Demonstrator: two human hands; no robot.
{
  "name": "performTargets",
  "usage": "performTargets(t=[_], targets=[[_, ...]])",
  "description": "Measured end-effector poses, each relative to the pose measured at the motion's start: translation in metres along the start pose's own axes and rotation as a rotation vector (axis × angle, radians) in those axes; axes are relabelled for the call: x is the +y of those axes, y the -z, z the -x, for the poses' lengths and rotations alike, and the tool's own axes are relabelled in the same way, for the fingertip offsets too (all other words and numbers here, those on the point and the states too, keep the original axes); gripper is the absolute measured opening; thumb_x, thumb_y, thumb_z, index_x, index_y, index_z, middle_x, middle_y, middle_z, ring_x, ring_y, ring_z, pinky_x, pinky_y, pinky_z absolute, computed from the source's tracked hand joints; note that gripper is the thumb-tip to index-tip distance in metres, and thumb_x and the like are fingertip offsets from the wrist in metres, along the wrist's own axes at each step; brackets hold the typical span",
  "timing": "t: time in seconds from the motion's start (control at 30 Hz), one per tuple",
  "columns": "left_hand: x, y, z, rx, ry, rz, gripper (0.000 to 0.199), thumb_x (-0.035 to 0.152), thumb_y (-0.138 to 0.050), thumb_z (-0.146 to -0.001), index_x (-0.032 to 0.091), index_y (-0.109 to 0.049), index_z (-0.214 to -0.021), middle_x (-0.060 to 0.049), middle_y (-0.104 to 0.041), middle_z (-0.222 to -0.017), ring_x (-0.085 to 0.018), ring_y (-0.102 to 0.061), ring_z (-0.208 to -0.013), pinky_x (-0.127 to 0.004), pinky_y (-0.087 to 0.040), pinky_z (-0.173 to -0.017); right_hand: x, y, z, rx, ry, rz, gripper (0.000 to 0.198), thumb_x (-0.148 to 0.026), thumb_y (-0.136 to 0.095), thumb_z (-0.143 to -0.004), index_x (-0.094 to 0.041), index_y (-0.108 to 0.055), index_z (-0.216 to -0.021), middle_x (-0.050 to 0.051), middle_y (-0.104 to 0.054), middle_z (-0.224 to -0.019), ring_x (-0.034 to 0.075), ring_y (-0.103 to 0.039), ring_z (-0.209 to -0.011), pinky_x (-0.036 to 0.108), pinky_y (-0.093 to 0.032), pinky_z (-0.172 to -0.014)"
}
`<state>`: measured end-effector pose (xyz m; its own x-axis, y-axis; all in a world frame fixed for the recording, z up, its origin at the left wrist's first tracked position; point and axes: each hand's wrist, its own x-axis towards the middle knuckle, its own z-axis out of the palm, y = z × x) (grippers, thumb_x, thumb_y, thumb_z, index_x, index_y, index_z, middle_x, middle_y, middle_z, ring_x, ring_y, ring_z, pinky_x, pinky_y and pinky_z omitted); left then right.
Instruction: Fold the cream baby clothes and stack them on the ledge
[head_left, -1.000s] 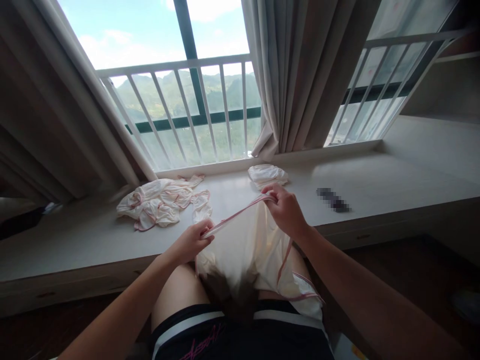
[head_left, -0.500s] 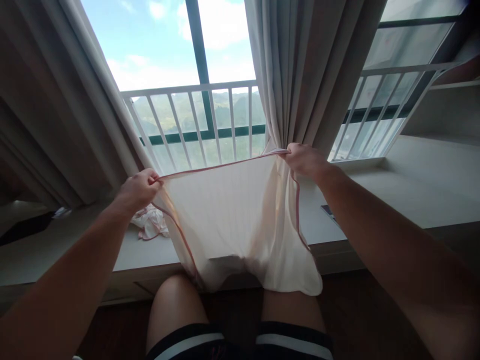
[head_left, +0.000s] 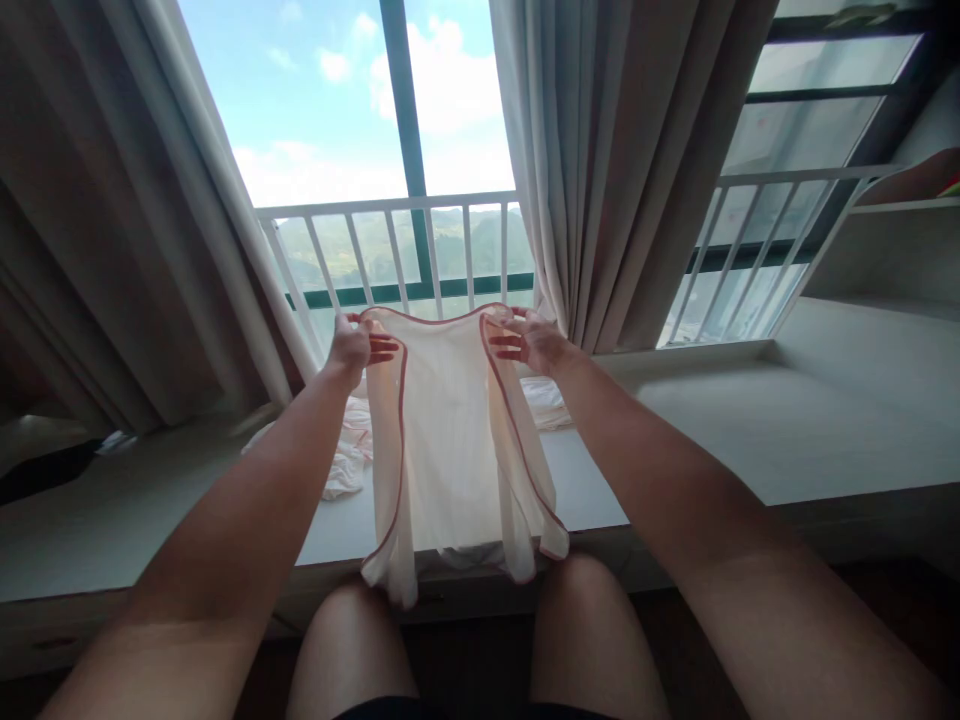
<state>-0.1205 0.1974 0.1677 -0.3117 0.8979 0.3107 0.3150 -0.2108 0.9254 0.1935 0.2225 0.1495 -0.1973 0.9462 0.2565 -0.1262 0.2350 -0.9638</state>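
A thin cream cloth (head_left: 454,430) with reddish-brown edging hangs upright in front of my knees, its sides folded inward in loose flaps. My left hand (head_left: 356,343) pinches its top left edge, the lower fingers stretched along the flap. At the top right, my right hand (head_left: 531,338) grips the edge in the same way, with the other fingers apart. The lower part of the cloth droops over the front edge of the white ledge. Whether it is a garment or a plain cloth, I cannot tell.
A crumpled white cloth with reddish edging (head_left: 346,465) lies on the white ledge (head_left: 585,480) at left. A folded white pile (head_left: 546,400) sits behind my right wrist. Beyond are grey curtains (head_left: 645,170), a white railing (head_left: 390,206) and windows. A dark object (head_left: 49,468) lies far left.
My hands have come closer together, so the cloth that was stretched wide now hangs narrower with its sides folded in. The folded pile behind my right wrist now shows.
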Motion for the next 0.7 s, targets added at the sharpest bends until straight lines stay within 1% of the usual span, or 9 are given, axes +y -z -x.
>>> performTargets(t=[0.07,0.1,0.17,0.23,0.3,0.43,0.53,0.6,0.7], targets=[[-0.032,-0.017,0.003,-0.038,-0.090,-0.097,0.045,0.034,-0.050,-0.103,0.016,-0.033,-0.141,-0.008,-0.068,-0.116,-0.011,-0.063,-0.081,-0.029,-0.050,-0.078,0.029,-0.008,0.002,0.008,-0.091,0.141,0.054,-0.030,-0.072,-0.086,-0.021,-0.044,-0.131,0.004,-0.072,-0.099,0.013,-0.067,-0.067,0.025,-0.052,-0.062],[-0.052,-0.023,0.009,-0.085,-0.133,-0.150,0.054,0.033,-0.052,-0.102,0.016,-0.027,-0.147,-0.010,-0.065,-0.126,-0.011,-0.063,-0.085,-0.029,-0.049,-0.079,0.047,-0.010,0.006,0.005,-0.149,0.200,0.052,-0.028,-0.072,-0.086,-0.020,-0.046,-0.131,0.004,-0.072,-0.095,0.012,-0.066,-0.063,0.023,-0.050,-0.060],[-0.098,-0.031,0.030,-0.137,-0.156,-0.204,0.062,0.030,-0.059,-0.097,0.018,-0.028,-0.150,-0.013,-0.062,-0.132,-0.013,-0.064,-0.090,-0.030,-0.049,-0.082,0.086,-0.010,0.022,0.002,-0.209,0.354,0.033,-0.024,-0.065,-0.089,-0.015,-0.056,-0.119,0.004,-0.072,-0.083,0.010,-0.062,-0.056,0.020,-0.045,-0.057],[-0.149,-0.032,0.064,-0.111,-0.154,-0.266,0.055,0.026,-0.062,-0.092,0.017,-0.042,-0.143,-0.013,-0.064,-0.126,-0.016,-0.065,-0.091,-0.031,-0.050,-0.083,0.130,-0.006,0.048,-0.027,-0.214,0.485,0.014,-0.021,-0.058,-0.091,-0.013,-0.063,-0.101,0.004,-0.069,-0.074,0.010,-0.060,-0.055,0.020,-0.042,-0.056],[-0.200,-0.026,0.107,-0.059,-0.085,-0.318,0.043,0.025,-0.061,-0.090,0.016,-0.054,-0.131,-0.012,-0.067,-0.116,-0.018,-0.066,-0.089,-0.031,-0.051,-0.082,0.175,-0.001,0.084,-0.027,-0.199,0.635,0.011,-0.020,-0.057,-0.089,-0.013,-0.066,-0.090,0.003,-0.067,-0.070,0.011,-0.059,-0.057,0.021,-0.041,-0.058],[-0.284,-0.010,0.201,-0.011,0.150,-0.497,0.033,0.026,-0.059,-0.088,0.017,-0.059,-0.120,-0.009,-0.068,-0.102,-0.019,-0.065,-0.081,-0.034,-0.052,-0.080,0.256,0.005,0.164,0.032,-0.196,0.888,0.013,-0.022,-0.059,-0.088,-0.018,-0.071,-0.091,0.004,-0.070,-0.081,0.015,-0.062,-0.075,0.023,-0.041,-0.068],[-0.312,-0.008,0.251,-0.051,0.109,-0.654,0.027,0.028,-0.058,-0.089,0.017,-0.063,-0.114,-0.009,-0.067,-0.101,-0.023,-0.064,-0.092,-0.039,-0.050,-0.092,0.294,0.002,0.207,0.064,-0.242,0.960,0.020,-0.020,-0.058,-0.090,-0.018,-0.070,-0.105,0.006,-0.071,-0.097,0.016,-0.064,-0.086,0.024,-0.042,-0.076],[-0.314,-0.012,0.268,-0.076,0.044,-0.757,0.026,0.032,-0.059,-0.091,0.018,-0.066,-0.112,-0.010,-0.066,-0.106,-0.026,-0.062,-0.100,-0.041,-0.047,-0.098,0.307,-0.004,0.223,0.105,-0.199,1.030,0.023,-0.021,-0.058,-0.092,-0.020,-0.070,-0.112,0.007,-0.070,-0.108,0.019,-0.062,-0.096,0.027,-0.042,-0.083],[-0.307,-0.020,0.278,-0.096,-0.002,-0.861,0.027,0.036,-0.061,-0.092,0.021,-0.071,-0.111,-0.011,-0.064,-0.109,-0.029,-0.059,-0.104,-0.041,-0.048,-0.095,0.314,-0.015,0.235,0.161,-0.130,1.177,0.025,-0.027,-0.056,-0.097,-0.025,-0.070,-0.118,0.008,-0.067,-0.113,0.023,-0.058,-0.105,0.032,-0.039,-0.087]])
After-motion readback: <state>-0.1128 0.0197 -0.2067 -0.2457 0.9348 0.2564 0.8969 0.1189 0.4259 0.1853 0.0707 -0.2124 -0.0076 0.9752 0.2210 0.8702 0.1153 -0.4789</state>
